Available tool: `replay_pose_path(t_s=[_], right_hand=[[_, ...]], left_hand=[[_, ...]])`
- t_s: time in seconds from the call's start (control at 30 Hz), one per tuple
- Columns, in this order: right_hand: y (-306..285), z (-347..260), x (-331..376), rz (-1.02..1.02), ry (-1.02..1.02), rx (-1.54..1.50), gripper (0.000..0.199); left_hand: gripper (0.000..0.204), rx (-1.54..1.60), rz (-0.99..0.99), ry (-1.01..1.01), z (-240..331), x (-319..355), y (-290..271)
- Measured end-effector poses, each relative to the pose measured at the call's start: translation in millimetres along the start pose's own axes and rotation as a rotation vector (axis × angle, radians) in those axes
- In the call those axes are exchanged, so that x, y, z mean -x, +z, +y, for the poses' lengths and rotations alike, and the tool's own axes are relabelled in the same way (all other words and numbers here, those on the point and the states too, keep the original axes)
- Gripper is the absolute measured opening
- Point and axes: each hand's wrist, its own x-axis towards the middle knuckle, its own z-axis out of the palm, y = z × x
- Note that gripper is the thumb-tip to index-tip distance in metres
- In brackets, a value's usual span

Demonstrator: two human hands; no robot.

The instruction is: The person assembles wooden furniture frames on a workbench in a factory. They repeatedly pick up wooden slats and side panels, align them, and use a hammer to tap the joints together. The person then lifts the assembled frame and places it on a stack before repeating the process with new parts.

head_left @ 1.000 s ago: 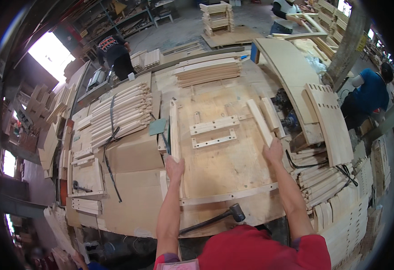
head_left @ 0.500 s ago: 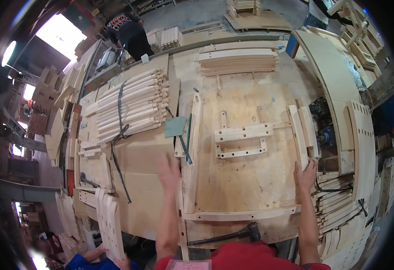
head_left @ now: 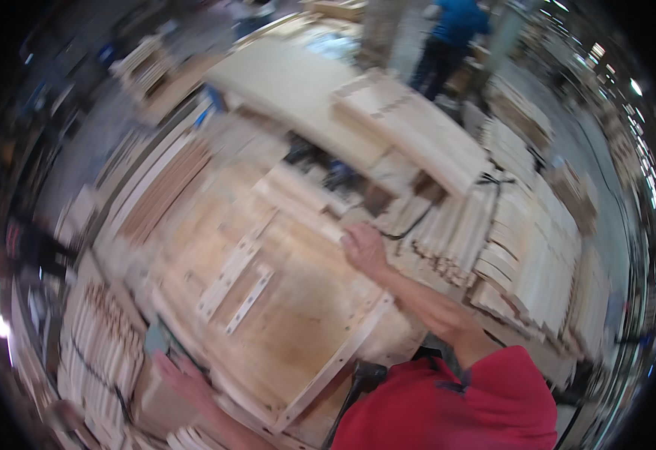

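As the view has swung right, right hand (head_left: 364,249) still gripping wooden slat (head_left: 298,199), left hand (head_left: 181,375) flat.

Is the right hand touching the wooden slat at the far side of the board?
Touching. In the head view, the right hand lies on the end of the wooden slat, with no gap visible, though the picture is blurred.

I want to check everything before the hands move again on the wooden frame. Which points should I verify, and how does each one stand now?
1. Right hand on the pale wooden side rail of the frame: ok, it rests on the rail's near end.
2. Left hand at the opposite long rail: ok, though blurred.
3. Near cross rail seated on the plywood work board: cannot tell.
4. Two short pale slats lying inside the frame: ok.
5. Black-headed mallet clear of both hands: ok.
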Motion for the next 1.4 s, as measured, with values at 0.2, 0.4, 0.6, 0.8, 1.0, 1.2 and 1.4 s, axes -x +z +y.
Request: replay_pose_path(t_s=[0.2, 0.4, 0.6, 0.8, 1.0, 1.2, 1.4], right_hand=[[-115, 69, -1, -0.451, 0.028, 0.433, 0.028], [-140, 82, -7, -0.933, -0.439, 0.541, 0.024], [-149, 93, -5, -0.799, -0.628, 0.570, 0.021], [-161, -36, 12, -0.284, -0.742, -0.010, 0.020], [-159, -224, 35, -0.679, -0.875, -0.259, 0.022], [-118, -230, 57, -0.185, -0.566, -0.781, 0.040], [-45, -209, 53, -0.647, 0.615, -1.239, 0.038]], left_hand=[[0.046, 0.487, -0.288, -0.282, 124, 158, 4], [0.040, 0.616, -0.335, -0.142, 158, 185, -12], [0.034, 0.600, -0.260, 0.013, 189, 159, -26], [0.035, 0.746, -0.294, -0.090, 216, 178, -20], [0.033, 1.309, -0.745, -0.433, 322, 152, -16], [0.031, 1.782, 0.163, -0.892, 260, 128, -17], [0.028, 2.006, 0.128, -0.677, 177, 127, -19]])
